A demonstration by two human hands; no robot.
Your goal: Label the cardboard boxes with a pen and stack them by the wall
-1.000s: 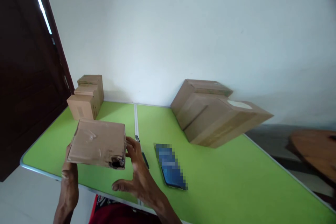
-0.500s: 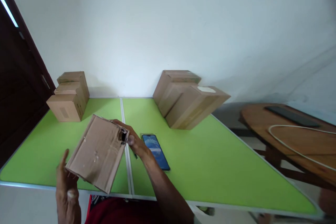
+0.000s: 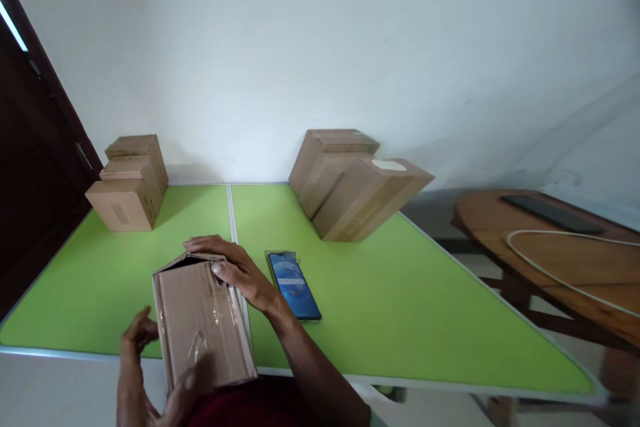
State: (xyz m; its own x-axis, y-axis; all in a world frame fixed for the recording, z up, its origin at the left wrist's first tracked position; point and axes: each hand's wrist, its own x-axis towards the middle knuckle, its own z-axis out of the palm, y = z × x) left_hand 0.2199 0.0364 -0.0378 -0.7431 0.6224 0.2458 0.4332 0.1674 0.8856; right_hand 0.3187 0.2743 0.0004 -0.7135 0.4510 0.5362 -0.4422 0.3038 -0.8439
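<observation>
Over the green surface (image 3: 125,280)'s near edge, both hands grasp a cardboard box (image 3: 203,323): the left hand (image 3: 150,373) cups its lower end, the right hand (image 3: 233,267) grips its top, beside a phone (image 3: 294,285).

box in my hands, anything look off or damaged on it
The box looks worn: creased tape wrinkles its top face, and the far end flap gapes open under the right hand. The left hand steadies its near end.

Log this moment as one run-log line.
left hand: holds cardboard box at near end | right hand: on box's far flaps | phone: flat on green table
</observation>
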